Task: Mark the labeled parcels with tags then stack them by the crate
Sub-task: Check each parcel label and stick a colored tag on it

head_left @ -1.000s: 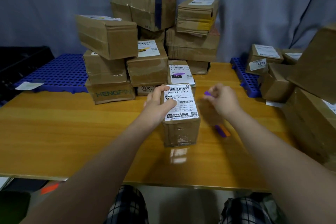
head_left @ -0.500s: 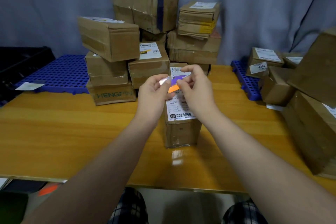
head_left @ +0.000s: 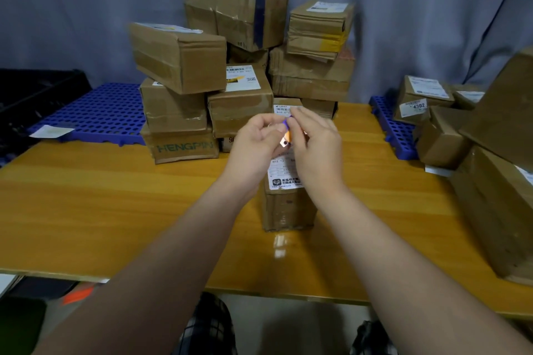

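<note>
Head view: a blue mat (head_left: 95,112) and a pile of boxes (head_left: 178,60) are seen at the left and back of a wooden table (head_left: 115,210). A purple-and-orange tag (head_left: 286,135) is pinched by the left hand (head_left: 253,144) and right hand (head_left: 317,150), above a labeled parcel (head_left: 288,204) stood mid-table. More boxes (head_left: 490,196) are heaped at right.

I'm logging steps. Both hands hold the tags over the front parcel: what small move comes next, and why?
Likely peel one off the tags and press it onto the parcel label: the left hand and right hand both pinch them right above it, and its visible part bears none.
</note>
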Demonstrator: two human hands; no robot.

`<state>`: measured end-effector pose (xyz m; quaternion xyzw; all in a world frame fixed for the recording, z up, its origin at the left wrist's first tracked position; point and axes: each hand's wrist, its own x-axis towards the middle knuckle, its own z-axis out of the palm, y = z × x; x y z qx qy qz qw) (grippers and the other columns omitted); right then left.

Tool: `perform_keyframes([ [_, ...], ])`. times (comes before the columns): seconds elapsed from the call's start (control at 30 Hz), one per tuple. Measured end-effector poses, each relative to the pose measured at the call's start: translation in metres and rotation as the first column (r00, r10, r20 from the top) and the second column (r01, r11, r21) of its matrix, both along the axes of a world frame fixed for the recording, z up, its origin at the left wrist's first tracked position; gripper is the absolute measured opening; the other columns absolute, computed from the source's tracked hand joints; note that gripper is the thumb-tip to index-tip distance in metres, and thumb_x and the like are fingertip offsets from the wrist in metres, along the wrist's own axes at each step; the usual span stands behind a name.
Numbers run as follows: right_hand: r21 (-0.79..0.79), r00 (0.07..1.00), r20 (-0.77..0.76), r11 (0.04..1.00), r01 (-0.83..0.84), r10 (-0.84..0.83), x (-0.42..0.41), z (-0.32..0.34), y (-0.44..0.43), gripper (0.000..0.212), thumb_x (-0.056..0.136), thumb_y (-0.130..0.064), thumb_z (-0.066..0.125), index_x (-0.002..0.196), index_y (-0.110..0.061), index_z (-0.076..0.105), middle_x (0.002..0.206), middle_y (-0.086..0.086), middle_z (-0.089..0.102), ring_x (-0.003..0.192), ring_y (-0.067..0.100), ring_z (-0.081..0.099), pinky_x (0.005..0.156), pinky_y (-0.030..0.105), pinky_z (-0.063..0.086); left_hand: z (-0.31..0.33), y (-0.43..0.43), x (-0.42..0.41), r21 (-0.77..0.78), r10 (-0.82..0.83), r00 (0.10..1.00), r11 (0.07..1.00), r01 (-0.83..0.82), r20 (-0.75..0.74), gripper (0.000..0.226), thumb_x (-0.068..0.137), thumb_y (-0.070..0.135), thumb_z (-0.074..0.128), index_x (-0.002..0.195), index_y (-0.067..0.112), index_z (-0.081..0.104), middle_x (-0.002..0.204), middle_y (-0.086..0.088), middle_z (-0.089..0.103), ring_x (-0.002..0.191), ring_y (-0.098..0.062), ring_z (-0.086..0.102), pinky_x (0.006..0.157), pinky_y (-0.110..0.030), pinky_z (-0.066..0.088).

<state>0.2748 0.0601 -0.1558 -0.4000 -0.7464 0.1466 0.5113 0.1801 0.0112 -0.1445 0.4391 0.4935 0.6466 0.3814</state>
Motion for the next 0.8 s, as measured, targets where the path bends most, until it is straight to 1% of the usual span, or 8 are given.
perform_keyframes([
  [0.03, -0.019, 1.0, -0.008, 1.0, -0.004, 0.004, 0.001, 0.001, 0.0, 0.03, 0.096, -0.017, 0.054, 0.124, -0.008, 0.063, 0.128, 0.008, 0.061, 0.122, 0.023, 0.051, 0.096, 0.002, 0.02, 0.001, 0.002, 0.003, 0.002, -0.017, 1.0, 1.0, 0.017, 0.016, 0.013, 0.098, 0.01, 0.05, 0.108, 0.012, 0.059, 0.093, -0.003, 0.071, 0.083, -0.009, 0.067, 0.076, -0.021, 0.052],
  [0.1, -0.048, 0.999, -0.029, 0.999, -0.021, 0.02, 0.003, 0.002, -0.001, 0.033, 0.097, -0.019, 0.054, 0.129, -0.011, 0.059, 0.135, 0.006, 0.056, 0.127, 0.02, 0.048, 0.1, 0.009, 0.023, -0.001, 0.005, 0.006, -0.006, -0.038, 0.998, 0.999, 0.039, 0.057, 0.017, 0.098, 0.009, 0.05, 0.111, 0.012, 0.06, 0.106, -0.01, 0.069, 0.1, -0.019, 0.066, 0.091, -0.031, 0.051],
  [0.17, -0.033, 0.999, -0.031, 0.999, -0.013, 0.012, 0.004, 0.001, -0.001, 0.034, 0.096, -0.021, 0.056, 0.129, -0.012, 0.059, 0.136, 0.005, 0.055, 0.127, 0.02, 0.048, 0.101, 0.014, 0.026, -0.003, 0.005, 0.006, -0.014, -0.046, 0.991, 0.999, 0.048, 0.122, 0.017, 0.097, 0.006, 0.049, 0.11, 0.01, 0.059, 0.105, -0.011, 0.068, 0.1, -0.019, 0.065, 0.096, -0.033, 0.05],
  [0.23, 0.008, 1.0, -0.014, 1.0, 0.01, -0.01, 0.003, -0.001, -0.003, 0.033, 0.094, -0.022, 0.058, 0.126, -0.011, 0.061, 0.135, 0.007, 0.056, 0.125, 0.024, 0.049, 0.1, 0.015, 0.026, -0.003, 0.005, 0.002, -0.018, -0.055, 0.983, 0.998, 0.059, 0.177, 0.018, 0.097, 0.002, 0.048, 0.11, 0.006, 0.058, 0.099, -0.009, 0.067, 0.093, -0.015, 0.064, 0.095, -0.031, 0.05],
  [0.3, 0.054, 0.999, 0.011, 0.998, 0.035, -0.036, 0.001, -0.002, -0.005, 0.032, 0.093, -0.023, 0.059, 0.122, -0.011, 0.064, 0.135, 0.008, 0.056, 0.123, 0.026, 0.049, 0.098, 0.014, 0.025, -0.004, 0.004, -0.002, -0.011, -0.062, 0.97, 0.998, 0.067, 0.235, 0.019, 0.096, -0.001, 0.048, 0.11, 0.003, 0.059, 0.098, -0.01, 0.067, 0.093, -0.016, 0.065, 0.094, -0.03, 0.051],
  [0.43, 0.1, 0.998, 0.004, 0.993, 0.069, -0.07, 0.001, -0.005, -0.007, 0.031, 0.092, -0.022, 0.06, 0.119, -0.009, 0.066, 0.136, 0.012, 0.055, 0.121, 0.029, 0.047, 0.096, 0.002, 0.017, -0.008, 0.001, -0.002, 0.024, -0.065, 0.954, 0.998, 0.061, 0.291, 0.016, 0.095, -0.002, 0.048, 0.104, 0.002, 0.061, 0.098, -0.012, 0.067, 0.097, -0.019, 0.063, 0.098, -0.032, 0.049],
  [0.7, 0.166, 0.989, 0.101, 0.982, 0.088, -0.106, -0.001, -0.007, -0.008, 0.027, 0.09, -0.022, 0.062, 0.112, -0.01, 0.071, 0.135, 0.011, 0.055, 0.118, 0.031, 0.049, 0.093, 0.018, 0.027, -0.01, -0.005, -0.005, 0.059, -0.056, 0.942, 0.997, 0.039, 0.33, 0.017, 0.094, -0.004, 0.048, 0.096, 0.003, 0.063, 0.097, -0.011, 0.069, 0.094, -0.017, 0.066, 0.09, -0.027, 0.053],
  [0.8, 0.203, 0.982, 0.128, 0.973, 0.11, -0.137, -0.001, -0.008, -0.009, 0.026, 0.09, -0.024, 0.061, 0.111, -0.012, 0.072, 0.134, 0.009, 0.056, 0.119, 0.031, 0.05, 0.089, 0.021, 0.033, -0.009, -0.005, -0.005, 0.056, -0.046, 0.941, 0.998, 0.029, 0.336, 0.018, 0.094, -0.005, 0.048, 0.093, 0.003, 0.064, 0.09, -0.008, 0.071, 0.087, -0.013, 0.068, 0.081, -0.021, 0.053],
])
